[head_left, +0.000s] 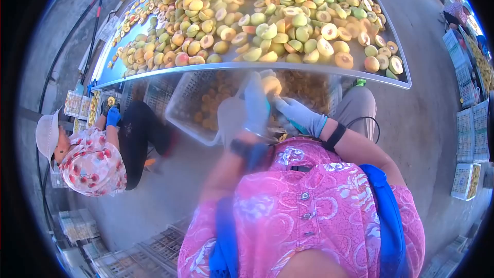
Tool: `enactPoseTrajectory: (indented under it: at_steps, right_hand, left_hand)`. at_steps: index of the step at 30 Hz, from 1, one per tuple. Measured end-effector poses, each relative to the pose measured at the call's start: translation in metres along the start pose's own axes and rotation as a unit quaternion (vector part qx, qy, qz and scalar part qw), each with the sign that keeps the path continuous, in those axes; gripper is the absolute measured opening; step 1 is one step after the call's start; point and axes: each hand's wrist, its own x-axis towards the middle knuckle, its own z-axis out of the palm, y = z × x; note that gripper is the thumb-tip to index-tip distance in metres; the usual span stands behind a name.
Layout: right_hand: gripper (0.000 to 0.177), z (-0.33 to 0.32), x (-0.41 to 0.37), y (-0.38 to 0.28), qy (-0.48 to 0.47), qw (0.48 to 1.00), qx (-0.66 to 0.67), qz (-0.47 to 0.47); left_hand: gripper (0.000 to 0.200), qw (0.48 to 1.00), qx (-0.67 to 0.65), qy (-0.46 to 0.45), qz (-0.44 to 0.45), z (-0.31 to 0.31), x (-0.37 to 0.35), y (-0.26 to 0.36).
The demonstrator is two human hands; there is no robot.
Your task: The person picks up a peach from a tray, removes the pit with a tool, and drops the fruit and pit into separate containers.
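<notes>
Yellow-orange fruit (271, 85) at L hand (256, 104), nr tabletop (206, 67) rim; L fingers blurred, seem wrapped on it. R hand (303, 115) adjacent, grip can't tell. Prob. light, firm, slick; best held round sides.

A broad silver sheet-metal table (231, 65) looks smooth with a soft sheen along its rim, the halved yellow-green fruits (329, 32) pair matt skins with smooth, moist-looking cut faces, and the white open-topped basket (188, 133) appears to be hard plastic. The pale blue-grey left-hand glove (256, 103), blurred, and the matching right-hand glove (303, 115) look matt, their exact material unclear. The pink floral shirt (329, 195) is soft cloth with shiny, metal-looking round buttons (305, 195), the bright blue band (383, 216) matt cloth, and the grey floor (411, 139) dull, concrete-like.
</notes>
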Motion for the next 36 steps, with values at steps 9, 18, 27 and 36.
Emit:
enactPoseTrajectory:
  at_steps: [9, 18, 27, 36]
  right_hand:
    - [0.043, -0.030, 0.003, 0.008, -0.074, 0.996, 0.016, 0.040]
    - [0.042, -0.007, -0.006, 0.004, 0.013, 0.998, -0.055, -0.027]
    - [0.041, -0.009, -0.001, 0.007, 0.005, 0.999, -0.034, -0.002]
    - [0.038, 0.007, -0.005, -0.001, 0.011, 0.998, 0.063, 0.020]
  left_hand:
    - [0.046, 0.988, 0.018, -0.142, 0.058, -0.022, 0.012, -0.015]
    - [0.040, 0.984, 0.102, -0.044, 0.137, -0.007, -0.003, -0.012]
    - [0.042, 0.994, -0.092, -0.035, -0.053, -0.006, 0.001, 0.002]
    - [0.043, 0.976, 0.117, 0.051, 0.177, -0.010, 0.004, -0.014]
